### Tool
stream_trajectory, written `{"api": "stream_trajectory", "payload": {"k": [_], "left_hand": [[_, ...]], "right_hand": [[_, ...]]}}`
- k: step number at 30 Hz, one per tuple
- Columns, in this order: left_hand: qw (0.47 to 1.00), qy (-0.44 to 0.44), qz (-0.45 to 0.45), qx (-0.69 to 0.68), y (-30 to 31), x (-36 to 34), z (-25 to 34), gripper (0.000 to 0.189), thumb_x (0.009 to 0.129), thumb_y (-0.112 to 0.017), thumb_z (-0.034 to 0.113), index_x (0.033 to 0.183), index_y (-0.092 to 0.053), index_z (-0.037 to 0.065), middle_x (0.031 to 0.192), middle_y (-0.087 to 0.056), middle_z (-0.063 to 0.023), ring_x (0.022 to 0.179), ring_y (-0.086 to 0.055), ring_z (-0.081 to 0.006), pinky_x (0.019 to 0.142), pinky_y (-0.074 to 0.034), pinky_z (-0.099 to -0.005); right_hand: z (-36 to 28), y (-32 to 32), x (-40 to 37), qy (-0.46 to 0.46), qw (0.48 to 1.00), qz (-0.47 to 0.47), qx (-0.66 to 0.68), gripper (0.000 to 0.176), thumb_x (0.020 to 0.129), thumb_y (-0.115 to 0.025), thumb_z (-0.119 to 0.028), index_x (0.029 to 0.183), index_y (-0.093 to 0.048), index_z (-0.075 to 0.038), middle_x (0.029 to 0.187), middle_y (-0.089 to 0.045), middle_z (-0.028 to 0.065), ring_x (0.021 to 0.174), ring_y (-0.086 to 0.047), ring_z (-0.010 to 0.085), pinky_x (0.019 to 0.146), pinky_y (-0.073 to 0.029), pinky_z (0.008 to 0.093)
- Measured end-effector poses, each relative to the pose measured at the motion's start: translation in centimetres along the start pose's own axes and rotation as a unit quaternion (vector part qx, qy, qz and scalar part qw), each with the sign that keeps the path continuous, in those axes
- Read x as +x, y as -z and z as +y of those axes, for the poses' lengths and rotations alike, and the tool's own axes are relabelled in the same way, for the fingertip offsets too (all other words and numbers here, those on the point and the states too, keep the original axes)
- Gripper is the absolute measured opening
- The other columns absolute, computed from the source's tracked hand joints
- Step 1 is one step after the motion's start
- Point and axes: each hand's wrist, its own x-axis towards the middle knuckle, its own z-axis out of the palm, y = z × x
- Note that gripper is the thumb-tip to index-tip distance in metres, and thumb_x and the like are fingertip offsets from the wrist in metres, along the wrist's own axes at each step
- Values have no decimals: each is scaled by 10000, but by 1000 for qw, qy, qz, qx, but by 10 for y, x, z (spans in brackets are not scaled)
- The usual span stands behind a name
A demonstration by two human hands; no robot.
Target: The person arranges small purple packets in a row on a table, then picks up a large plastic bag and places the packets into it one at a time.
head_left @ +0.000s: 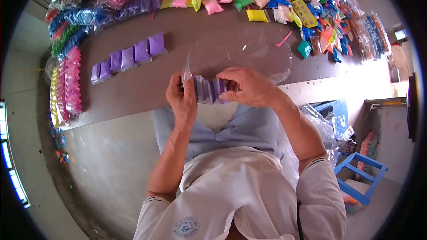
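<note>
Between my two hands, just over the table's near edge, is a bunched stack of purple packets [208, 90] in clear wrap. My left hand [182, 95] closes on the stack's left end, with a flap of clear film standing up beside its fingers. The fingers and thumb of my right hand [244, 86] pinch the right end. Left of the hands, a joined strip of purple packets [127, 58] lies slantwise on the brown table [187, 31]. A clear plastic bag [267, 60] lies flat beyond my right hand.
Heaped along the far side are many small coloured packets [242, 2]. Bundled packet strips [73, 80] hang over the left edge. A thin pink strip [283, 39] lies at right. A blue stool frame [362, 178] stands on the floor at right.
</note>
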Motion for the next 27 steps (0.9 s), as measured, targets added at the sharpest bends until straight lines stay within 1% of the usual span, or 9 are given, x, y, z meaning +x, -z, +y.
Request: {"api": "stream_trajectory", "payload": {"k": [2,9,11,12,16,19,22,25,27], "left_hand": [[999,40,17,-21,-3,2,1,160,981,-574,142,927,-626,0,770,-514,51,692,-410,-40,589,-346,-218],[997,28,55,-49,-34,57,-7,246,994,-555,189,822,-565,12,732,-475,52,698,-393,-50,591,-339,-241],[998,4,64,-30,-39,77,-16,260,996,-546,190,807,-542,11,720,-465,42,696,-384,-60,587,-336,-248],[998,-2,62,-26,-42,86,-18,260,996,-546,190,807,-542,11,720,-465,42,696,-384,-60,587,-336,-248],[996,-45,56,50,-54,121,-21,288,999,-544,248,832,-567,14,757,-471,37,726,-403,-85,625,-354,-277],[993,-66,49,82,-56,126,-28,312,1003,-533,264,864,-574,-12,764,-496,14,731,-413,-106,640,-375,-298],[993,-71,36,84,-53,128,-27,322,1008,-526,280,900,-588,-18,785,-526,-1,750,-430,-114,668,-390,-298],[995,-55,4,79,-41,125,-34,321,1011,-526,292,940,-603,-12,831,-551,-7,786,-453,-111,710,-402,-285],[997,-35,-15,62,-40,128,-38,320,1012,-530,295,962,-610,-11,861,-561,-6,808,-466,-109,734,-408,-278]], "right_hand": [[2,0,1,-9,1000,10,20,501,795,-786,-168,1206,-590,40,1050,-630,150,874,-649,249,751,-531,329],[34,10,39,29,995,94,6,447,865,-718,-179,1234,-580,34,1057,-657,162,876,-641,238,794,-518,352],[36,28,59,-10,994,84,65,421,860,-687,-167,1214,-588,39,1013,-669,222,926,-666,338,811,-511,404],[45,30,71,40,991,117,44,375,876,-665,-162,1188,-598,33,997,-675,221,931,-668,341,805,-514,405],[67,41,95,41,987,146,42,342,888,-655,-175,1147,-601,42,984,-674,226,923,-659,367,800,-511,416],[78,31,91,20,986,164,25,376,951,-607,-234,1222,-585,25,1090,-664,217,982,-654,313,845,-501,385],[84,26,90,67,972,220,35,363,969,-581,-239,1221,-584,23,1122,-652,233,995,-645,373,853,-499,405],[56,39,71,40,971,236,-6,317,977,-565,-202,1207,-596,14,1073,-659,223,954,-660,340,820,-513,396],[37,50,44,143,904,398,65,177,936,-614,-133,1028,-638,17,843,-636,202,750,-632,347,658,-496,382]]}}
